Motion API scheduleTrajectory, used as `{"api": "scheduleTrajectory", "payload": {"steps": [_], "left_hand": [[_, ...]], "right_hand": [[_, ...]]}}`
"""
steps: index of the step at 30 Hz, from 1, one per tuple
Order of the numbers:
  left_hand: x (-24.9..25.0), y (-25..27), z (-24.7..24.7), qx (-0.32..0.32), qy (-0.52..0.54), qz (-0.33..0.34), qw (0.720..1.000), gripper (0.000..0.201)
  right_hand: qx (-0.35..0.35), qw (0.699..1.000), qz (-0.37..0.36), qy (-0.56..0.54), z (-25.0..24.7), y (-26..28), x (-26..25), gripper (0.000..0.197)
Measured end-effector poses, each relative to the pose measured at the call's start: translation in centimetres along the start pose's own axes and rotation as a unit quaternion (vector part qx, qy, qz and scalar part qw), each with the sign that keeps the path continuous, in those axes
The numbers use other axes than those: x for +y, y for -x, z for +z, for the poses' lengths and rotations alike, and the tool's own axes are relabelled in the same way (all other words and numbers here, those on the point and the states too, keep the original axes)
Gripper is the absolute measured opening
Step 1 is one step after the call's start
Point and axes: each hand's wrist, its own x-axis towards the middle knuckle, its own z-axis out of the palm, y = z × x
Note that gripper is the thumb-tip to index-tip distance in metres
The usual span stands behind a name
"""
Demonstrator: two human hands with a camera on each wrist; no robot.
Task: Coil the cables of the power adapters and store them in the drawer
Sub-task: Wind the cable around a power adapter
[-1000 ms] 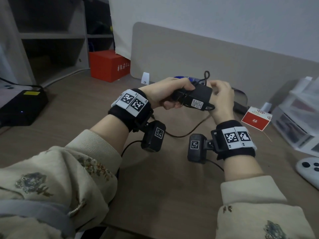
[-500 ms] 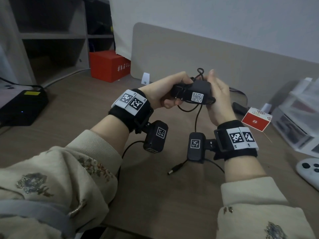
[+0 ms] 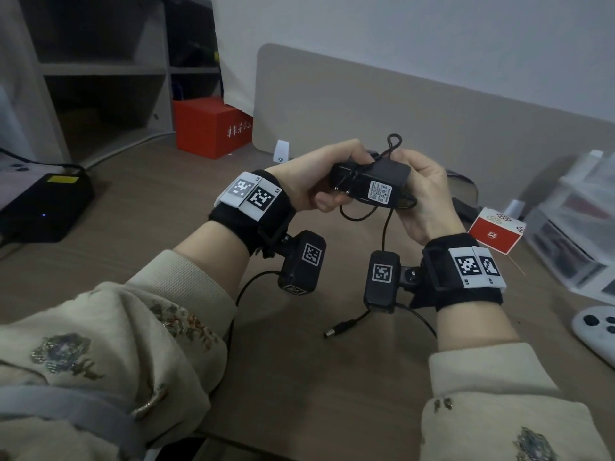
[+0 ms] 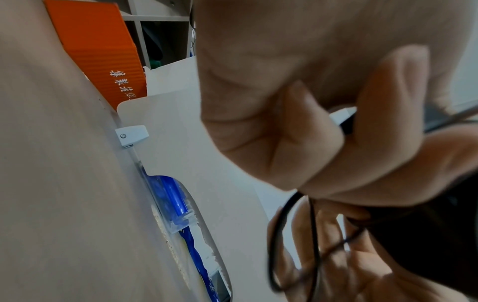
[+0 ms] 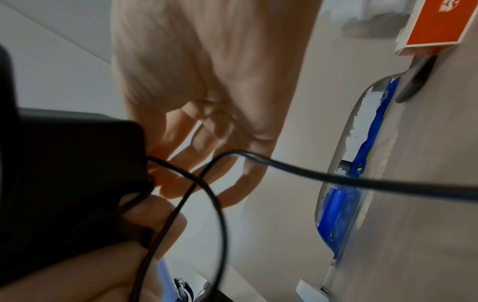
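Wrapping is under way above the desk (image 3: pixel 299 377), where the black power adapter (image 3: pixel 372 183) is held in the air between both hands. The left hand (image 3: pixel 319 181) is curled round the pronged end of the adapter in a firm grip, and the right hand (image 3: pixel 429 197) is curled against the other end, its fingers (image 5: pixel 181 183) pinching turns of the thin black cable (image 3: pixel 386 227) against the body. A small loop of cable is seen standing above the adapter, a slack bight hangs below it, and the rest drops behind the right wrist camera to the barrel plug (image 3: pixel 339 328), which lies on the desk. The wound turns are judged likely to spring loose if the pinch is relaxed, since the wire looks stiff and the loop on top is not secured. The trailing end could also be caught on the wrist camera or its own lead, and the coil dragged open. A kink may be set if the turns are pulled too tight round the corners. A clear plastic drawer unit (image 3: pixel 572 221) stands at the desk's right edge; its contents cannot be made out, and no adapter is seen inside it. A red box (image 3: pixel 213 126) stands closed by the partition.
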Motion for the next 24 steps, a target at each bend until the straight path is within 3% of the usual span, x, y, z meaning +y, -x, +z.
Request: {"api": "scheduleTrajectory", "payload": {"steps": [3, 6, 8, 10, 12, 16, 20, 24], "left_hand": [[0.3, 0.1, 0.4, 0.021, 0.017, -0.010, 1.000, 0.037], [0.4, 0.1, 0.3, 0.013, 0.043, 0.002, 0.999, 0.035], [0.4, -0.1, 0.1, 0.009, 0.060, 0.016, 0.998, 0.033], [0.3, -0.3, 0.0, 0.023, 0.078, 0.034, 0.996, 0.031], [0.2, -0.6, -0.1, 0.050, 0.099, 0.051, 0.993, 0.031], [0.2, -1.1, -0.2, 0.121, 0.129, 0.069, 0.982, 0.031], [0.5, -1.1, -1.6, 0.192, 0.215, 0.101, 0.952, 0.032], [0.2, -1.5, -2.3, 0.260, 0.217, 0.088, 0.937, 0.028]], "right_hand": [[0.013, 0.996, -0.032, 0.080, -0.4, -0.6, 0.2, 0.038], [0.033, 0.986, -0.070, 0.145, 0.0, -0.7, 0.3, 0.018], [0.032, 0.987, -0.060, 0.143, 0.5, -0.5, 0.3, 0.012], [0.043, 0.990, -0.020, 0.132, 0.7, -0.5, 0.3, 0.020], [0.024, 0.989, -0.002, 0.143, 0.6, -0.7, 0.4, 0.029], [-0.039, 0.988, 0.009, 0.149, 0.0, -0.8, 0.8, 0.022], [-0.096, 0.939, -0.012, 0.331, -0.1, -0.5, 1.7, 0.025], [-0.111, 0.934, 0.000, 0.339, 0.7, -0.4, 1.6, 0.021]]}}
